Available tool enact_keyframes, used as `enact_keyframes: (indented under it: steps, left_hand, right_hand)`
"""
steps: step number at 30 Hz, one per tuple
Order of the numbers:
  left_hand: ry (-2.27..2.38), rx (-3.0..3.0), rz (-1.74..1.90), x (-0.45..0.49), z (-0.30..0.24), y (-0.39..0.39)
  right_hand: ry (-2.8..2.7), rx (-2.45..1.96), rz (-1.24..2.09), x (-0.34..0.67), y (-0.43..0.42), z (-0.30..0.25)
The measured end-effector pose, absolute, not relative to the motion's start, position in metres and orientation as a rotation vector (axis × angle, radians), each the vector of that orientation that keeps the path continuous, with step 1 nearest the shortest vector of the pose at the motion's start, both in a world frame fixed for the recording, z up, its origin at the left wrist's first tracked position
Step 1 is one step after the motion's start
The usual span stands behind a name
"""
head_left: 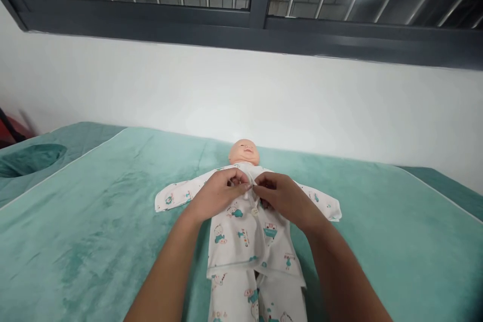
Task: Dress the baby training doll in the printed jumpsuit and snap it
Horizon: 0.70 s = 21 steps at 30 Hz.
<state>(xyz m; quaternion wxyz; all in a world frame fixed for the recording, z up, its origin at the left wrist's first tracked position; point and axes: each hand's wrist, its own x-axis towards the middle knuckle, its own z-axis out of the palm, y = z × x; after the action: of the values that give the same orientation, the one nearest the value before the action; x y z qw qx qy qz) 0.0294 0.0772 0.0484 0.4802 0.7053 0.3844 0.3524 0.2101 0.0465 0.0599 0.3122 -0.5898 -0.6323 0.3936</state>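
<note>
A baby doll [244, 152] lies on its back, dressed in a white long-sleeved baby shirt [241, 241] with small teal and orange prints. Both sleeves stretch out to the sides. At the upper chest my left hand [222, 188] pinches the shirt's front edge between thumb and fingers. Close against it, my right hand [279, 193] pinches the other side of the same opening, fingertips nearly touching the left ones. What exactly sits between the fingertips is partly hidden. Just below them a pale round button [255, 211] shows on the front. Matching trousers [234, 297] cover the doll's legs.
The doll rests on a bed with a teal plush cover [113, 201]. A white wall [241, 90] rises behind it, under a dark-framed window [260, 20] with metal bars. At the left edge of the bed is a round hole [33, 158].
</note>
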Motion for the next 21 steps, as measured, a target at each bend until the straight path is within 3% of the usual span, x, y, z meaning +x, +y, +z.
enact_keyframes:
  steps: [6, 21]
  left_hand:
    - [0.893, 1.511, 0.933, 0.036, 0.048, 0.078]
    - [0.891, 1.335, 1.018, 0.048, 0.042, 0.076]
  right_hand:
    - [-1.277, -1.248, 1.389, 0.217, 0.053, 0.044]
    - [-1.266, -0.988, 1.427, 0.224, 0.055, 0.031]
